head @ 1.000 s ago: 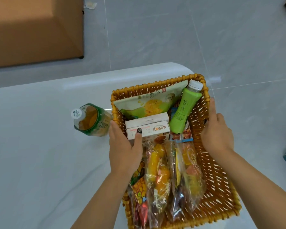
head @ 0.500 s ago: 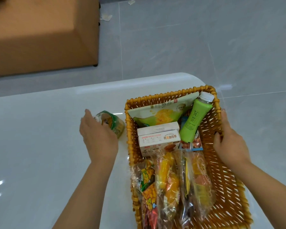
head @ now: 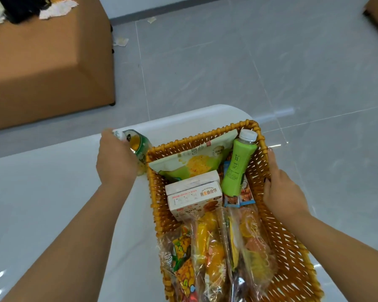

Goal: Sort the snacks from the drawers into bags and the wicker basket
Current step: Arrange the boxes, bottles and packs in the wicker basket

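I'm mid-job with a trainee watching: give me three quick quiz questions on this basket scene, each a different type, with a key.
1. True or false: the green juice bottle stands upright on the table outside the wicker basket.
2. Multiple choice: what does the left hand grip? A) the cookie box B) the green-labelled drink bottle beside the basket C) the chip bag
3. Fill in: the right hand rests on the basket's ____ side wall.

Key: 1 false, it leans inside the basket's far right corner. 2 B. 3 right.
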Available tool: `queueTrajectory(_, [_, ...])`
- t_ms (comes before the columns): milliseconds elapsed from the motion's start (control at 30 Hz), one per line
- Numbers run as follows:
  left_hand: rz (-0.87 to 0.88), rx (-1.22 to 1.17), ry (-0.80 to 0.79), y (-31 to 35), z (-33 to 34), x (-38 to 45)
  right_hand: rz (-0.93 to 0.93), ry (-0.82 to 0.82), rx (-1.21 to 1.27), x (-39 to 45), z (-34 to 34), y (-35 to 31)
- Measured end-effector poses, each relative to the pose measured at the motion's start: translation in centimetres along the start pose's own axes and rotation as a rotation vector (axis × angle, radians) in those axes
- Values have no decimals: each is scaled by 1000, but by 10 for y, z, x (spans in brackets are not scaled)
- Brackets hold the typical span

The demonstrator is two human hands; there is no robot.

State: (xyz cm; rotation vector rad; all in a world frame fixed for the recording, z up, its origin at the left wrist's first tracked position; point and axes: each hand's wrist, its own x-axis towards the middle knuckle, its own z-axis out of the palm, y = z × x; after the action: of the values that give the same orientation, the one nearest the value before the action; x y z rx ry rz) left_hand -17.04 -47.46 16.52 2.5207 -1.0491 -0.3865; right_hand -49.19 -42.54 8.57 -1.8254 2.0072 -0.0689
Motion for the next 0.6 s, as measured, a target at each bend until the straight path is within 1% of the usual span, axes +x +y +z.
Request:
queueTrajectory(167, [273, -9, -67, 64, 9, 24, 8, -35, -30, 1, 0, 0])
queueTrajectory(333, [343, -81, -208, 121, 36, 34, 28, -58, -58, 3, -1, 0])
queueTrajectory(500, [523, -57, -373, 154, 68, 19, 10, -53, -76, 3, 1, 2])
queueTrajectory(600, [611, -37, -431, 165, 86, 5, 4, -61, -67, 5, 0, 3])
